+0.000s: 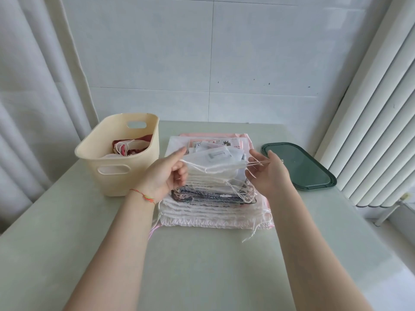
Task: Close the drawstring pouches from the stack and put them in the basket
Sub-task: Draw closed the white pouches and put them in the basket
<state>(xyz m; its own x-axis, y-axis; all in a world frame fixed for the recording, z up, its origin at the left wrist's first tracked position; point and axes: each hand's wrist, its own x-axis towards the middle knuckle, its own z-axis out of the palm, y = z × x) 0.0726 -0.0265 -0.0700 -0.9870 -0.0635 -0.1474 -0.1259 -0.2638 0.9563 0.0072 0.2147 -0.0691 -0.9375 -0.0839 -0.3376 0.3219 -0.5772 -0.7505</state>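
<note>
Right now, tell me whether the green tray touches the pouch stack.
Apart. The head view shows bare table between the green tray and the pouch stack.

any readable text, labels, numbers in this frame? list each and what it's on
None can be read.
Grey label on the white pouch held by both hands: too blurred.
Printed marks on the pink pouch at the far end of the stack: too small.
Basket, green tray: no text.
</note>
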